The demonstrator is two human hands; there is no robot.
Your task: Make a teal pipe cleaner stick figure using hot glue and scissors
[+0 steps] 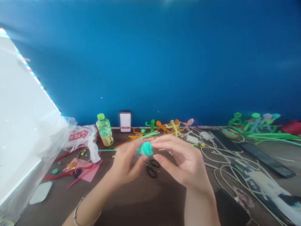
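A small teal coil [147,148], fuzzy like wound pipe cleaner, sits between my two hands above the table. My left hand [128,160] pinches it from the left, with the thumb below and the fingers above and behind. From the right, my right hand [181,157] curves around it. Its fingertips reach the coil's upper right edge, while the thumb stands apart below, leaving a gap. Just beneath the hands lie black-handled scissors [151,169], their blades mostly hidden.
Pipe-cleaner figures [175,125] line the wall behind my hands. A green-capped bottle [105,130] and a propped phone [125,121] stand at back left. White cables [223,169], dark devices and more green figures [256,122] fill the right; plastic bags [81,138] and pink paper [89,172] lie left.
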